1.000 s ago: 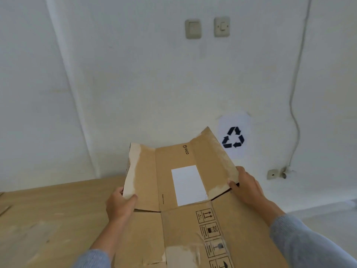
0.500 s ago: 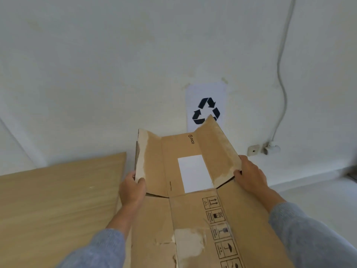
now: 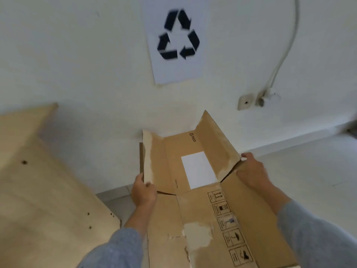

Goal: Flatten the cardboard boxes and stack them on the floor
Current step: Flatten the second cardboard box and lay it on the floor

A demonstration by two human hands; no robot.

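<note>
Low in the frame's centre, the flattened cardboard box (image 3: pixel 193 209) holds nothing; a white label (image 3: pixel 199 169) sits on it. The left hand (image 3: pixel 144 192) pinches its left flap; the right hand (image 3: pixel 251 171) grips its right edge.

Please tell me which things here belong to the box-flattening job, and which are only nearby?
Job:
- cardboard box
- left hand, gripping its left flap
- right hand, gripping its right flap
- floor

Nearby:
- recycling sign
- wooden panel
- wall cable
</note>
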